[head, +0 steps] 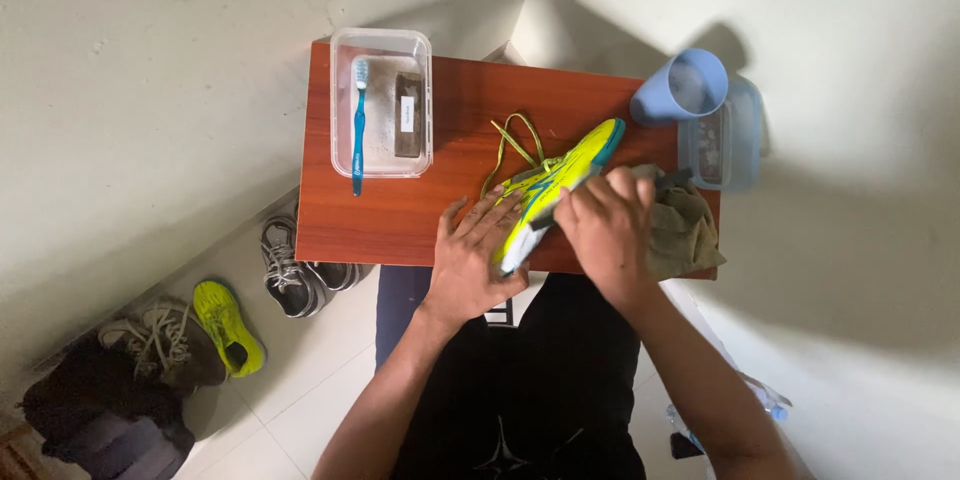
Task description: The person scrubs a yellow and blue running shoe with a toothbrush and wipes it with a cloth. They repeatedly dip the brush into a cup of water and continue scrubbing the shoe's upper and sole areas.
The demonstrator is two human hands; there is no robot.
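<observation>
- The shoe (555,185), neon yellow with teal trim, lay on its side at the front edge of the counter (400,210), toe pointing away toward the cup (685,87).
- The left hand (475,260) rested flat and spread against the heel end of the shoe, fingers extended, pressing rather than clasping; it braced the shoe.
- The right hand (605,225) was clenched around a small dark object held against the shoe's side; what the object was could not be told.
- Judgement: the work was best done with the left hand kept firm so the shoe did not slide off the near edge, and with short strokes of the right hand along the sole line.
- The laces (515,140) trailed loose behind the shoe and were best kept out of the worked area.
- A khaki cloth (690,230) lay just beside the right hand, partly beneath it.
- A clear tub (381,105) at the far left corner held a blue toothbrush (358,125) and a dark block (407,115).
- The blue cup stood at the far right, touching a second, bluish tub (725,140).
- The counter was a small reddish-brown board set in a corner between pale walls (150,70).
- On the tiled floor (300,390) to the left lay several more shoes, one neon yellow (228,328), and a dark bag (100,410).
</observation>
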